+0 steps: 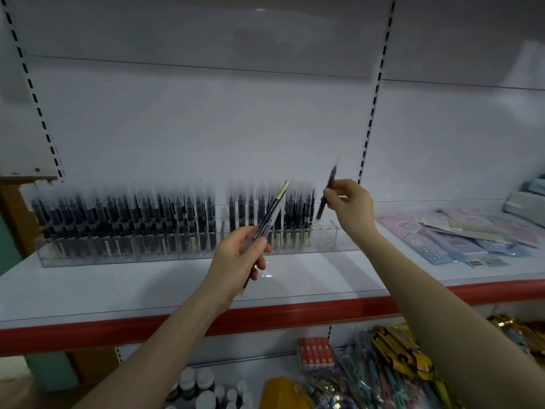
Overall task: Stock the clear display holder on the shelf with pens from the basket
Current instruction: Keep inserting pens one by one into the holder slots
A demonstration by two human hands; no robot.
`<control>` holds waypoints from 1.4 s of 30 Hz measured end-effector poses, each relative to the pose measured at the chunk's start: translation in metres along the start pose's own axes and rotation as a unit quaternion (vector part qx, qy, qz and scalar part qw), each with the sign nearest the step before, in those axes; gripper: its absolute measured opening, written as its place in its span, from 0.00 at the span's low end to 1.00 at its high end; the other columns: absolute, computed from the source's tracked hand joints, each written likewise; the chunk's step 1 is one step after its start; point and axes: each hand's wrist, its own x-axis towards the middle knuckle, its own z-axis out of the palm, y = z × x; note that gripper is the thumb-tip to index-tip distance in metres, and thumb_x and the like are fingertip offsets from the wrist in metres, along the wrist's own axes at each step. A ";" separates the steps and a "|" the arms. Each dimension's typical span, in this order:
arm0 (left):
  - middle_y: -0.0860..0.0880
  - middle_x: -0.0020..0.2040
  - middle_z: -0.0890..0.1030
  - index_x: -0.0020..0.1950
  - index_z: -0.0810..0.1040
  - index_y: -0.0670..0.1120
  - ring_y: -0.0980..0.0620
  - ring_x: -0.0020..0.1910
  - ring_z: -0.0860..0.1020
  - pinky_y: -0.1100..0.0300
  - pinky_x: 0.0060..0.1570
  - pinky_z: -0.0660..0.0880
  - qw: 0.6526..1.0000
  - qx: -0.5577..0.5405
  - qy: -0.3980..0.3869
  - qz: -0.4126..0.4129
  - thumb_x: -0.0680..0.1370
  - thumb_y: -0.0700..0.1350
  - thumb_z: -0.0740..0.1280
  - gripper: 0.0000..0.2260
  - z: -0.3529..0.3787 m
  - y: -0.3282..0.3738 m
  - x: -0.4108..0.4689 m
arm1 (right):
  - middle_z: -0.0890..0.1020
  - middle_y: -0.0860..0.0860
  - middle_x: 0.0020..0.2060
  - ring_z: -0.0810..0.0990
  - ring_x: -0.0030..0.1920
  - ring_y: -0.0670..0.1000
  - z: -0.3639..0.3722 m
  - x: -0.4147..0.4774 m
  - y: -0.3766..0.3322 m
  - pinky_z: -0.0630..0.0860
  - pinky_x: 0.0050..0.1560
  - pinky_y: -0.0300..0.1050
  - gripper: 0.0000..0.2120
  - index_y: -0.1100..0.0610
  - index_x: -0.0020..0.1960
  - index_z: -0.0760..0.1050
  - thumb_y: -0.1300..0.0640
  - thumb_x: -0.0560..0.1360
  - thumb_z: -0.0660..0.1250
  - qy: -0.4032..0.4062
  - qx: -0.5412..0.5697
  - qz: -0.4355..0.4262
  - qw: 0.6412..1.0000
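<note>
White shelf (pixel 147 284): left hand (pixel 236 255) grips pens (pixel 275 205), right hand (pixel 351 202) pinches one pen (pixel 330 184) (labels (pixel 283 188) too blurred to read).

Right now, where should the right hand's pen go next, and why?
Probably straight down into the empty right end of the clear holder: the right hand pinches one pen nearly upright above those free slots, while the left hand holds spare pens.

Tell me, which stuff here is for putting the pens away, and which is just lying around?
For the job: clear display holder, stocked pens, spare pens in the left hand, single pen in the right hand.
Lying about: pastel packets, red boxes, white-capped bottles, gold packets.
</note>
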 end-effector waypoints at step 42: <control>0.46 0.45 0.80 0.57 0.74 0.41 0.56 0.34 0.81 0.64 0.31 0.76 0.994 -0.106 -0.005 -0.032 0.80 0.41 0.61 0.08 0.007 0.009 -0.005 | 0.81 0.48 0.30 0.79 0.32 0.43 0.028 -0.066 -0.044 0.76 0.34 0.35 0.02 0.58 0.43 0.77 0.60 0.74 0.68 -0.188 0.186 0.044 0.963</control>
